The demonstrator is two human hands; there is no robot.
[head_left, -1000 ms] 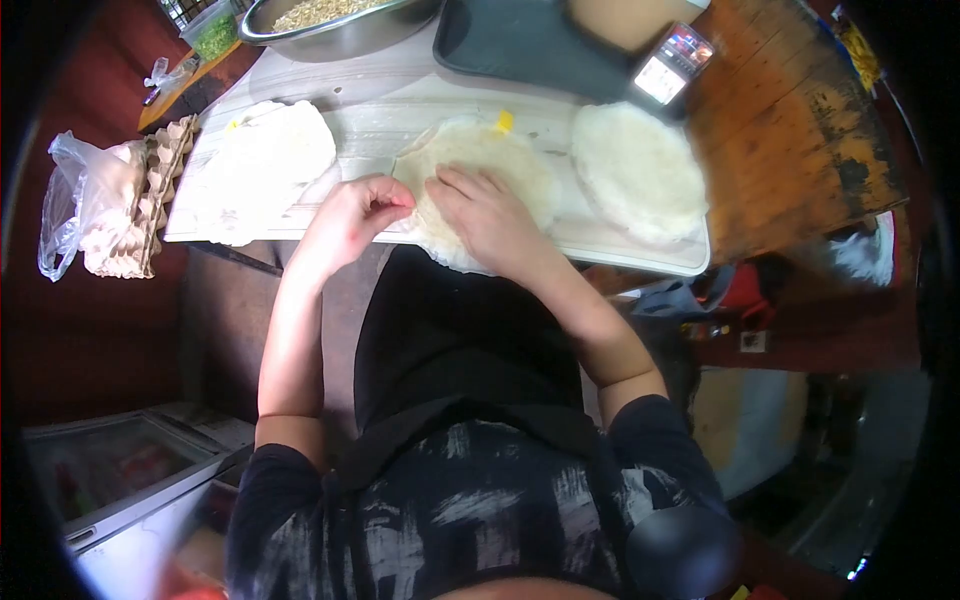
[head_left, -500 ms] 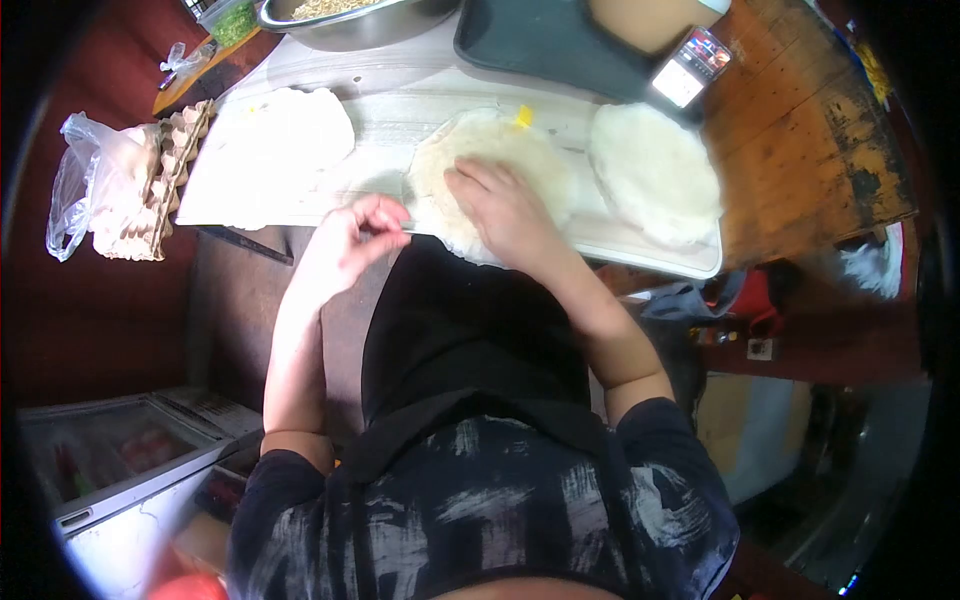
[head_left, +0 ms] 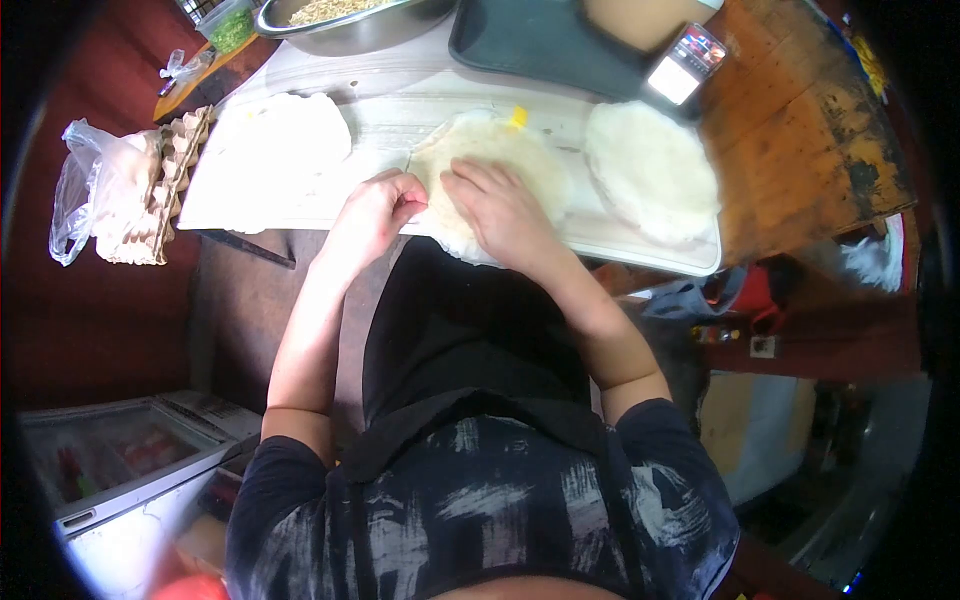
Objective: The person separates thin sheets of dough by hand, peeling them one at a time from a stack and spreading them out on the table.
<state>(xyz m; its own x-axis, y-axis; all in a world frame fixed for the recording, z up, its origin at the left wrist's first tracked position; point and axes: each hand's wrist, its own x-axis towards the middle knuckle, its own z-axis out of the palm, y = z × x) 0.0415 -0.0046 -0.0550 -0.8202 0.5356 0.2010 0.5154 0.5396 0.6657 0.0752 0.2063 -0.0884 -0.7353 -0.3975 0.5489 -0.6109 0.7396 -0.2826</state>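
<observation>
Three flat, round, pale sheets that look like dough lie on a white board (head_left: pixel 380 140): one at the left (head_left: pixel 290 135), one in the middle (head_left: pixel 515 150), one at the right (head_left: pixel 655 170). My right hand (head_left: pixel 495 205) rests on the middle sheet, palm down, fingers stretched out. At that sheet's left edge, my left hand (head_left: pixel 380 210) has its thumb and fingertips pinched together; what is between them is too small to make out. A small yellow piece (head_left: pixel 519 117) sits at the middle sheet's top edge.
A metal bowl (head_left: pixel 350 28) and a dark tray (head_left: pixel 540 45) stand behind the board. A phone (head_left: pixel 687 64) lies on the tray's right part. Egg cartons (head_left: pixel 170 180) and a plastic bag (head_left: pixel 90 180) are at the left, a wooden surface (head_left: pixel 790 120) at the right.
My left hand has moved right and slightly up to the middle sheet's edge, and its fingers have closed into a pinch. My right hand has stayed nearly still.
</observation>
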